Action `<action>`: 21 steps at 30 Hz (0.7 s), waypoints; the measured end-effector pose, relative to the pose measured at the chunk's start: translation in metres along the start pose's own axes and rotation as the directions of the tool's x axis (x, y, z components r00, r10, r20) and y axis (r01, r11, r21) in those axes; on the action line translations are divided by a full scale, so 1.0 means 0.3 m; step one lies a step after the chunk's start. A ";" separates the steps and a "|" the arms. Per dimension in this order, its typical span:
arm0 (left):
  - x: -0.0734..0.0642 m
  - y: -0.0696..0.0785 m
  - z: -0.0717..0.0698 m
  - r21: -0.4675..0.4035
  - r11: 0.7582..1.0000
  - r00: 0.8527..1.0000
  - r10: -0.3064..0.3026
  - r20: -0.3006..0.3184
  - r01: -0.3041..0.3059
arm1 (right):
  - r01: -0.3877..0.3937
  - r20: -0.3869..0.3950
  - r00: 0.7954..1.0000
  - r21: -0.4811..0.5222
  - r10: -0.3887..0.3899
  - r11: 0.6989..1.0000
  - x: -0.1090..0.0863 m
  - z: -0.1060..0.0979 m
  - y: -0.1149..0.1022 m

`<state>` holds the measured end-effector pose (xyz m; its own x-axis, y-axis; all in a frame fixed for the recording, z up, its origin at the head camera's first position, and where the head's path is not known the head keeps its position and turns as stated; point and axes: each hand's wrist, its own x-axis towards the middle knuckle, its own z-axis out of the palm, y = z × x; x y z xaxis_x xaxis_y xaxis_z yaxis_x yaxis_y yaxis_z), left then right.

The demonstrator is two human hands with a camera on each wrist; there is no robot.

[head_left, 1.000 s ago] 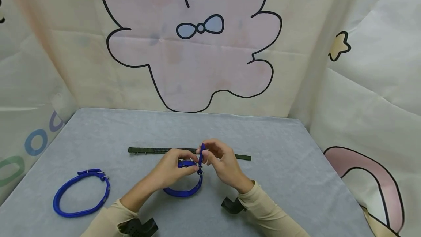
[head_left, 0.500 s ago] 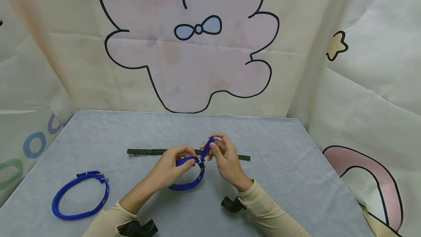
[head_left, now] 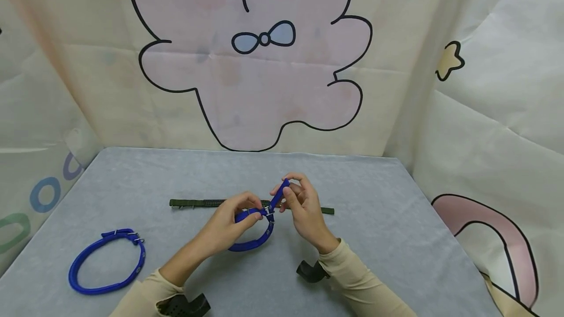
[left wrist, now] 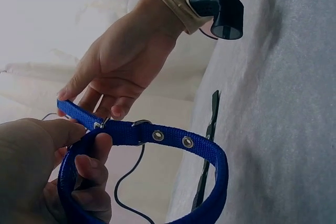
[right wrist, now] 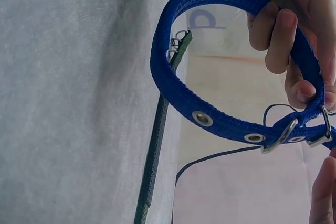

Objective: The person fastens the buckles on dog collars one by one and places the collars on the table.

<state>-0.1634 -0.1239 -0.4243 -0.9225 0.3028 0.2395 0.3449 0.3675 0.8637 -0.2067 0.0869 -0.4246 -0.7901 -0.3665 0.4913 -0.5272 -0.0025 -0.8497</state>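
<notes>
A blue webbing collar (head_left: 251, 245) with metal eyelets, a D-ring and a buckle (right wrist: 320, 140) is held up in a loop above the table. My left hand (head_left: 235, 216) pinches it beside the buckle, fingers curled round the band in the left wrist view. My right hand (head_left: 306, 209) pinches the strap's free end (left wrist: 76, 111) between thumb and fingers, drawn up and away from the buckle. The strap passes through the buckle. Part of the loop is hidden behind the left hand in the head view.
A second blue collar (head_left: 75, 268), buckled into a loop, lies at the left of the grey table (head_left: 374, 238). Behind my hands a green collar (head_left: 189, 203) lies stretched out straight. Printed curtains (head_left: 396, 38) surround the table on the back and sides.
My right hand has moved up and to the right with the strap end, and more strap shows beyond the buckle. My left hand and the loop have risen slightly.
</notes>
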 end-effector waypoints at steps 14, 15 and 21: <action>0.001 0.001 -0.006 -0.084 0.996 0.997 0.025 0.066 -0.019 | 0.007 0.002 1.000 0.017 -0.007 1.000 0.012 -0.009 -0.007; 0.002 0.001 -0.005 -0.090 0.996 0.997 0.026 0.067 -0.020 | 0.009 0.002 1.000 0.018 -0.009 1.000 0.011 -0.010 -0.008; 0.003 -0.002 0.001 -0.097 0.995 0.996 0.027 0.082 -0.019 | 0.021 -0.002 1.000 0.030 -0.021 0.999 0.006 -0.012 -0.008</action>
<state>-0.1644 -0.1236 -0.4247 -0.8957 0.3833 0.2254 0.3436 0.2749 0.8980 -0.2080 0.0896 -0.4210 -0.7798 -0.3641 0.5093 -0.5339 -0.0381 -0.8447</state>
